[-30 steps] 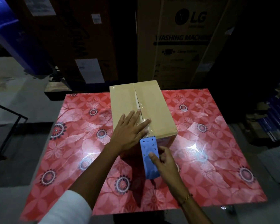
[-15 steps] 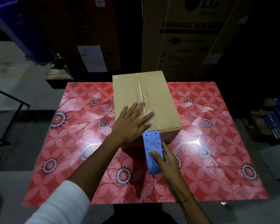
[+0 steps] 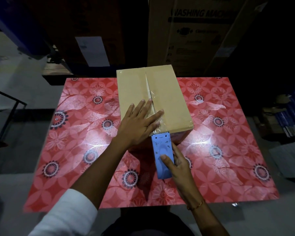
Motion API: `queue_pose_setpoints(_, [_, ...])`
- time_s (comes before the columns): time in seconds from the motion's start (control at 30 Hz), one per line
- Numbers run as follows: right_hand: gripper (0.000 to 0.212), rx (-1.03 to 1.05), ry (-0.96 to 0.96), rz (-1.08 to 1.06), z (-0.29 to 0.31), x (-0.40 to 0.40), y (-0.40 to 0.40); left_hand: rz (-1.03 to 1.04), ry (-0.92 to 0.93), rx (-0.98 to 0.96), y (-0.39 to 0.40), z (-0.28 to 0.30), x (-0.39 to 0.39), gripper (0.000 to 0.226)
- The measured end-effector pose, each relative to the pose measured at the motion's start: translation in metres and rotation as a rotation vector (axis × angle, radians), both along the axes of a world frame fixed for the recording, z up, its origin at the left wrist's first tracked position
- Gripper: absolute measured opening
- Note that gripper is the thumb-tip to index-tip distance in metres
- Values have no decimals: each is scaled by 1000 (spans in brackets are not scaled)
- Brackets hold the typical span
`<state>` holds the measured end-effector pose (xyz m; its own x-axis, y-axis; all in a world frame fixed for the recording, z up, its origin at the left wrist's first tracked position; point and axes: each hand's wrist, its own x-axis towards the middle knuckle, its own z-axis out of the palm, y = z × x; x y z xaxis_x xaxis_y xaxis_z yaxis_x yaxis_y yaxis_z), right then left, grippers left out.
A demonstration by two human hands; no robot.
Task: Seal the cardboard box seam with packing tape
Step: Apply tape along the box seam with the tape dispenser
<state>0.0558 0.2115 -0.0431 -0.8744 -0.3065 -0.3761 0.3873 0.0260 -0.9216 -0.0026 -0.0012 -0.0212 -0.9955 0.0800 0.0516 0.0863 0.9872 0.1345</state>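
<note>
A tan cardboard box (image 3: pixel 170 101) stands at the back middle of the table, its top flaps meeting in a lengthwise seam. Clear packing tape (image 3: pixel 157 106) lies over the near half of that seam. My left hand (image 3: pixel 139 122) rests flat on the box top, fingers spread across the tape near the front edge. My right hand (image 3: pixel 176 163) grips a blue tape dispenser (image 3: pixel 162 154), whose toothed blade sits at the box's near top edge, over the front face. The far half of the seam is bare.
The table (image 3: pixel 75 150) carries a red floral cover. Behind it stand a large washing machine carton (image 3: pixel 194 34) and dark cartons. A blue bin (image 3: pixel 15 31) is at far left, a black metal frame (image 3: pixel 8 103) left, stacked goods (image 3: pixel 288 116) right.
The dispenser and my right hand have shifted slightly toward me along the box's front edge. My left hand stays pressed on the tape. The view has tilted downward.
</note>
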Motion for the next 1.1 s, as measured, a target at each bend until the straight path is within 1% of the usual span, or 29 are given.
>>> queue_pose_setpoints(0.2, [66,-15,-28,-28,-3,8,2,0,4,-6,0,0,0,55])
queue_pose_setpoints(0.57, [66,-5,-64,-16,0,22,13,5,-25,-9,2,6,1,60])
queue_pose_setpoints(0.7, [60,-6,-77,-19,0,29,19,8,-25,-12,2,4,-1,60])
queue_pose_setpoints(0.93, [59,-9,-93,-19,-1,36,23,3,-37,-7,2,6,0,60])
queue_pose_setpoints(1.1, [64,-12,-93,-12,-1,38,24,3,-48,-10,1,6,1,60])
